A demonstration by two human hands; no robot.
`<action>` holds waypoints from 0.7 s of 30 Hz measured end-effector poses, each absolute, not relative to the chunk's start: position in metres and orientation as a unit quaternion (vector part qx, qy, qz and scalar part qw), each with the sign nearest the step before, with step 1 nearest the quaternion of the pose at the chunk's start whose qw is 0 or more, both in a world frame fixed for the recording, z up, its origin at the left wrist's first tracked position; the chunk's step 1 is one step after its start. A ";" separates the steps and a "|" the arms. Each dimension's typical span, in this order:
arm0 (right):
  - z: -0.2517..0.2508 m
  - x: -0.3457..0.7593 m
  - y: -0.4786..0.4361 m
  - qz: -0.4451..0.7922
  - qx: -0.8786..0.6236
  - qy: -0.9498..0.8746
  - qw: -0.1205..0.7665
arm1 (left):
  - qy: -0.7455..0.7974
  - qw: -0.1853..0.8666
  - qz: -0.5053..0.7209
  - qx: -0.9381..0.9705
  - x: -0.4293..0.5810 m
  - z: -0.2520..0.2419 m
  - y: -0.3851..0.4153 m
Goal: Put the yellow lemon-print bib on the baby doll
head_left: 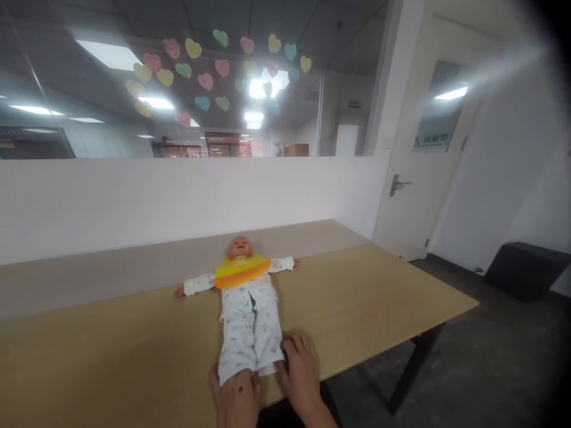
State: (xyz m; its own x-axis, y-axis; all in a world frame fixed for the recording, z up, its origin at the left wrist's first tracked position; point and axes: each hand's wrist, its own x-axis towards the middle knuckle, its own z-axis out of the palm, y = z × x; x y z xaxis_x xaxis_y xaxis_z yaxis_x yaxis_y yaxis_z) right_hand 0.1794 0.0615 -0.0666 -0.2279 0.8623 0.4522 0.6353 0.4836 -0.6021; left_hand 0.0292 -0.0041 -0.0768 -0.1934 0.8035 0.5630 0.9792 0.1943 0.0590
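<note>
A baby doll (266, 318) lies on its back on the wooden table, head away from me and arms spread. White patterned pyjamas cover its body, and a yellow bib with an orange lower edge (241, 271) sits over its chest. At the end of the trouser leg on the left is my left hand (238, 395), closed around it, its fingertips partly hidden. My right hand (300, 368) is closed at the cuff of the other leg, thumb by the foot and fingers bent along the outer side. The doll's feet are mostly covered by my hands.
The wooden table (357, 297) has its front edge close to me and a black leg at the right. Behind it, a grey strip meets a white wall (178, 196) below a window with heart-shaped notes. A door (419, 160) and a black box (526, 270) are at the right.
</note>
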 end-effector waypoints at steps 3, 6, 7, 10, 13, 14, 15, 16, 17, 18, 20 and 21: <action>-0.066 0.181 0.063 0.166 -0.479 -0.763 0.401 | -0.751 0.180 -0.204 -0.602 0.030 -0.073 -0.004; -0.070 0.184 0.066 0.187 -0.464 -0.752 0.429 | -0.746 0.177 -0.204 -0.609 0.031 -0.071 -0.004; -0.071 0.185 0.067 0.197 -0.457 -0.748 0.439 | -0.740 0.185 -0.207 -0.613 0.031 -0.071 -0.003; -0.074 0.186 0.069 0.225 -0.430 -0.743 0.461 | -0.709 0.228 -0.222 -0.630 0.031 -0.073 -0.003; -0.075 0.187 0.069 0.227 -0.419 -0.735 0.482 | -0.679 0.270 -0.235 -0.640 0.031 -0.074 -0.005; -0.075 0.187 0.068 0.225 -0.418 -0.734 0.485 | -0.673 0.277 -0.238 -0.643 0.031 -0.073 -0.006; -0.074 0.188 0.067 0.224 -0.416 -0.735 0.486 | -0.669 0.277 -0.238 -0.648 0.032 -0.072 -0.007; -0.074 0.188 0.067 0.225 -0.413 -0.738 0.485 | -0.667 0.272 -0.238 -0.652 0.032 -0.070 -0.008; -0.073 0.189 0.066 0.225 -0.411 -0.739 0.484 | -0.668 0.263 -0.235 -0.656 0.032 -0.069 -0.010; -0.072 0.189 0.066 0.226 -0.411 -0.739 0.484 | -0.669 0.249 -0.232 -0.660 0.032 -0.068 -0.011; -0.071 0.190 0.065 0.236 -0.410 -0.740 0.479 | -0.672 0.229 -0.230 -0.666 0.032 -0.067 -0.013; -0.070 0.191 0.064 0.243 -0.410 -0.740 0.475 | -0.671 0.225 -0.232 -0.668 0.032 -0.068 -0.014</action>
State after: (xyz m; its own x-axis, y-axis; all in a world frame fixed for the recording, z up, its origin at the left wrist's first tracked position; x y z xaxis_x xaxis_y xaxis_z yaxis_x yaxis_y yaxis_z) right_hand 0.1909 0.0641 -0.0700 -0.2135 0.8369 0.5040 0.3755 0.5465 -0.7486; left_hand 0.0322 -0.0141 -0.0676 -0.0077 0.7913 0.6113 0.9999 0.0012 0.0111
